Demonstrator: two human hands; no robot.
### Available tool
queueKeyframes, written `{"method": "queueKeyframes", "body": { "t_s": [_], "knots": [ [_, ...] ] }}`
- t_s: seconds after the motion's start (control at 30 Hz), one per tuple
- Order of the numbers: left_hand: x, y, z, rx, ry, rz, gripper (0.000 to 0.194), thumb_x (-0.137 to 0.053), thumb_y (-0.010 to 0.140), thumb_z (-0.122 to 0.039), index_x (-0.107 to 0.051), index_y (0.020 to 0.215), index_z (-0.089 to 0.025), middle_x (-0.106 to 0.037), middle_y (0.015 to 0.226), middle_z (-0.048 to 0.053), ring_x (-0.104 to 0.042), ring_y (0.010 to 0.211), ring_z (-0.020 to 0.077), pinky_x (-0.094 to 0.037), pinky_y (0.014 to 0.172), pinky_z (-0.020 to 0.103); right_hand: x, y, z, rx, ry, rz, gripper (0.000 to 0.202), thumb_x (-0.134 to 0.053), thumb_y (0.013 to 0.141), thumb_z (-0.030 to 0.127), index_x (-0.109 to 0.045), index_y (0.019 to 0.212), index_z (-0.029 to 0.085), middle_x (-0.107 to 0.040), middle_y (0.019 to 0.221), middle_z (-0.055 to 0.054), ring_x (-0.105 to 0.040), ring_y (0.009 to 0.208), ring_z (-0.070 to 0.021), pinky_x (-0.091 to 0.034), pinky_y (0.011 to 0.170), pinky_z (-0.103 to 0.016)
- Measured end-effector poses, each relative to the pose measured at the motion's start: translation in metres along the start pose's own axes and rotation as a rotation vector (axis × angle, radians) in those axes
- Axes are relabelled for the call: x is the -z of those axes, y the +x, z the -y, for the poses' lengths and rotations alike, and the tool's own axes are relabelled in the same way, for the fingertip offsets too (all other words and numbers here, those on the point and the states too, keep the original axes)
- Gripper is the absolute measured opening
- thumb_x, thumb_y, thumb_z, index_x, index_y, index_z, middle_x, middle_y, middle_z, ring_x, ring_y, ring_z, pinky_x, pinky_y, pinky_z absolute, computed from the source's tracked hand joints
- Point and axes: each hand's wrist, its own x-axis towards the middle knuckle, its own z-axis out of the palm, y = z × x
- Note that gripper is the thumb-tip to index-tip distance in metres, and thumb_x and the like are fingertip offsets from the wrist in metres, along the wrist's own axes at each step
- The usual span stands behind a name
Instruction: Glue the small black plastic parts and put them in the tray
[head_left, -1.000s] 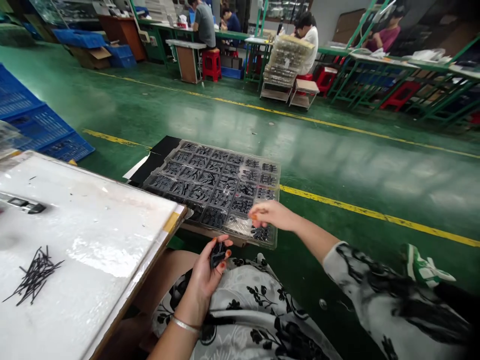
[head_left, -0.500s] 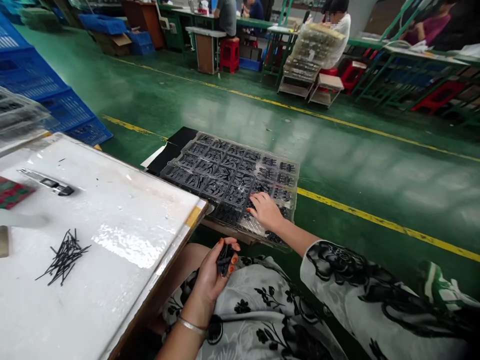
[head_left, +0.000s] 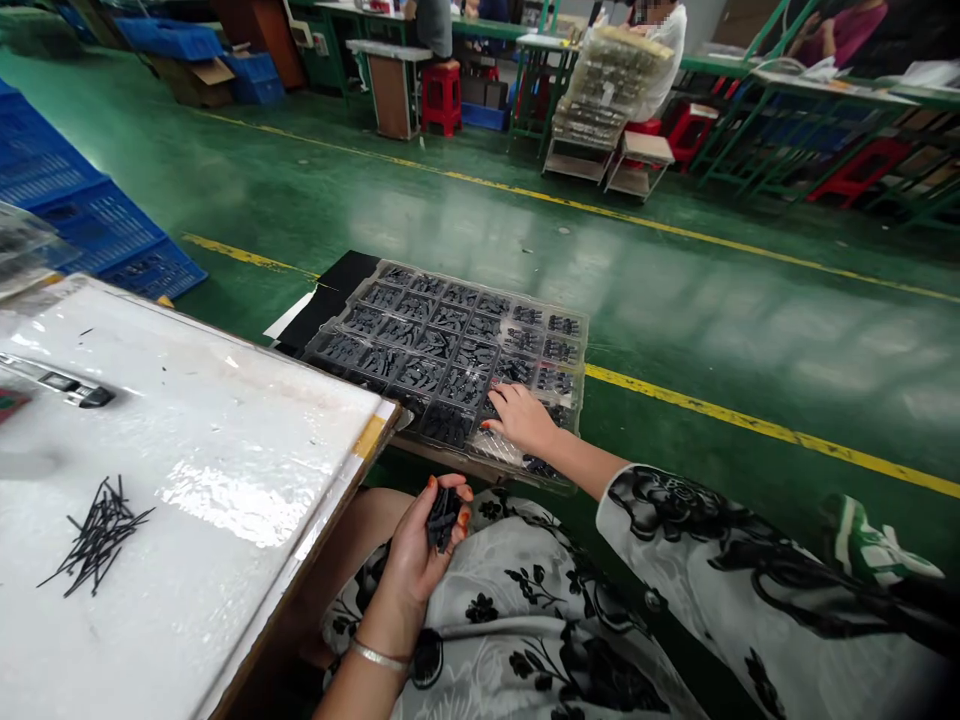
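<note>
My left hand [head_left: 421, 540], palm up above my lap, has its fingers curled round a bunch of small black parts [head_left: 444, 518]. A clear compartment tray [head_left: 583, 372] lies beyond it, many of its cells filled with black pieces. My right hand [head_left: 523, 418] reaches over a cell near the tray's front right, fingers bent down into it; the fingertips are partly hidden, and whether they pinch a piece does not show. On the white tabletop [head_left: 247, 440] to the left sits a loose pile of thin black sticks [head_left: 97, 535].
A utility knife [head_left: 75, 388] lies on the white tabletop, whose corner meets the tray's left side. Blue crates [head_left: 112, 225] lean at the far left. Across the green floor, people sit at benches near red stools [head_left: 441, 98]. A green shoe [head_left: 877, 545] is at the right.
The view has shifted slightly, so the table, knife and stick pile appear farther left. Both hands keep nearly the same places relative to the tray and lap.
</note>
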Motion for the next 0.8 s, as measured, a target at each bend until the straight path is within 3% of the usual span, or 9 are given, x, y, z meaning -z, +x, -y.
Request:
{"method": "queueKeyframes", "body": {
  "t_s": [0.2, 0.4, 0.6, 0.7, 0.8],
  "knots": [
    [0.000, -0.002, 0.000, -0.007, 0.020, -0.004, 0.029, -0.058, 0.089, -0.038, -0.063, 0.100, -0.012, -0.062, 0.086, 0.007, -0.056, 0.063, 0.0101, -0.050, 0.049, 0.015, 0.005, 0.006, -0.012, 0.055, 0.045, 0.031, 0.044, -0.054, 0.090, 0.047, -0.057, 0.121, 0.015, -0.056, 0.123, -0.017, -0.054, 0.104, -0.0285, -0.045, 0.081, -0.035],
    [0.000, -0.005, 0.000, -0.024, 0.020, -0.002, 0.029, -0.060, 0.088, -0.038, -0.063, 0.101, -0.012, -0.062, 0.086, 0.007, -0.057, 0.064, 0.0103, -0.051, 0.049, 0.015, 0.003, 0.014, -0.018, 0.129, 0.159, 0.053, 0.030, -0.055, 0.090, 0.046, -0.063, 0.093, 0.017, -0.065, 0.092, -0.010, -0.058, 0.081, -0.0197, -0.037, 0.066, -0.026],
    [0.000, -0.005, -0.001, -0.028, -0.004, -0.011, 0.027, -0.055, 0.091, -0.035, -0.063, 0.102, -0.011, -0.062, 0.087, 0.008, -0.058, 0.064, 0.0106, -0.053, 0.051, 0.016, 0.008, 0.023, -0.019, 0.037, 0.342, -0.083, 0.027, -0.052, 0.092, 0.031, -0.059, 0.070, 0.016, -0.064, 0.071, -0.004, -0.055, 0.064, -0.0138, -0.034, 0.061, -0.023],
    [0.000, -0.005, -0.003, -0.018, -0.032, -0.047, 0.025, -0.052, 0.093, -0.032, -0.063, 0.103, -0.012, -0.064, 0.091, 0.009, -0.061, 0.069, 0.0122, -0.056, 0.055, 0.019, 0.027, 0.019, -0.004, -0.034, 0.441, -0.218, 0.032, -0.040, 0.094, 0.025, -0.059, 0.070, 0.016, -0.062, 0.066, -0.003, -0.053, 0.060, -0.0132, -0.035, 0.059, -0.024],
    [-0.005, -0.004, -0.001, 0.016, -0.078, -0.128, 0.022, -0.049, 0.094, -0.026, -0.062, 0.102, -0.011, -0.066, 0.097, 0.010, -0.066, 0.077, 0.0157, -0.059, 0.064, 0.024, 0.050, 0.000, 0.036, 0.013, 0.543, -0.303, 0.033, -0.038, 0.095, 0.026, -0.059, 0.072, 0.017, -0.063, 0.069, -0.002, -0.055, 0.063, -0.0126, -0.039, 0.061, -0.023]
  ]
}}
